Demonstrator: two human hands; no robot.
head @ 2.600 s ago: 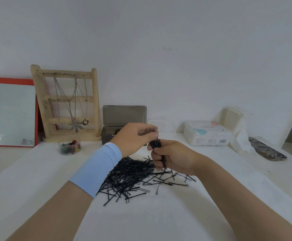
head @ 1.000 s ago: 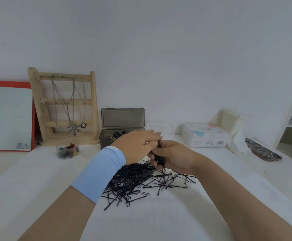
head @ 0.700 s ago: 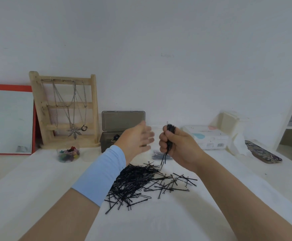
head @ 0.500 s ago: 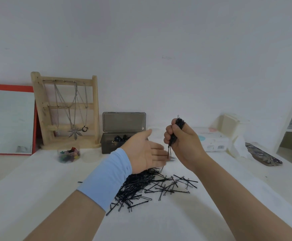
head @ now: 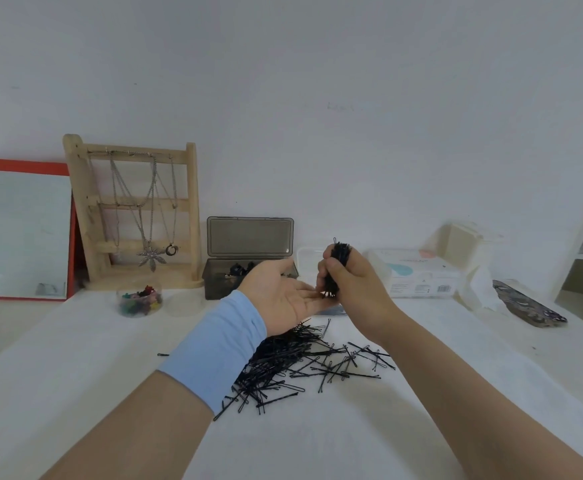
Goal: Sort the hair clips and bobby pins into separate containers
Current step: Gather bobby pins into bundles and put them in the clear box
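Note:
A loose pile of black bobby pins lies on the white table in front of me. My right hand is closed around an upright bundle of bobby pins, whose lower ends rest on the flat palm of my left hand. My left hand is open, palm up, above the pile. Behind the hands stands a dark grey box with its lid raised and dark clips inside. A clear round tub with coloured hair clips sits at the left.
A wooden jewellery stand with necklaces and a red-framed mirror lean on the back wall. A clear lidded container, a white wipes pack and a patterned flat object sit at the right. One stray pin lies left of the pile.
My right hand lifted the bundle of pins off the pile and stood it upright. My left hand let go, turned palm up, and now meets the bundle's lower ends.

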